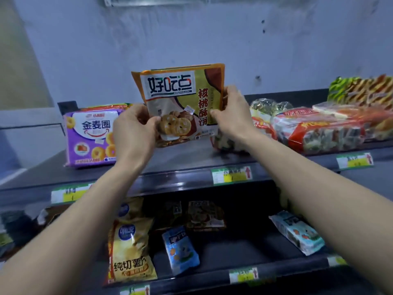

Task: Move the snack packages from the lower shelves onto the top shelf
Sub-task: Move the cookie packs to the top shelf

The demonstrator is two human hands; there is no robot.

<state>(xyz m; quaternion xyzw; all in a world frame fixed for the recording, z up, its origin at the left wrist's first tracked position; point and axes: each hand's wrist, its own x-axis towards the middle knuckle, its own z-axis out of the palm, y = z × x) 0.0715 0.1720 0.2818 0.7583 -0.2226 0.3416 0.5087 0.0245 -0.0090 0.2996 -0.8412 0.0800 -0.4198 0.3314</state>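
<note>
Head view | left hand (134, 129), right hand (228, 112) both grip cookie package (182, 99) upright

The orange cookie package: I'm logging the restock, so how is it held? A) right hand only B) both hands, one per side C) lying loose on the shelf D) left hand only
B: the left hand grips the orange cookie package at its lower left, and the right hand holds its right edge.
</note>
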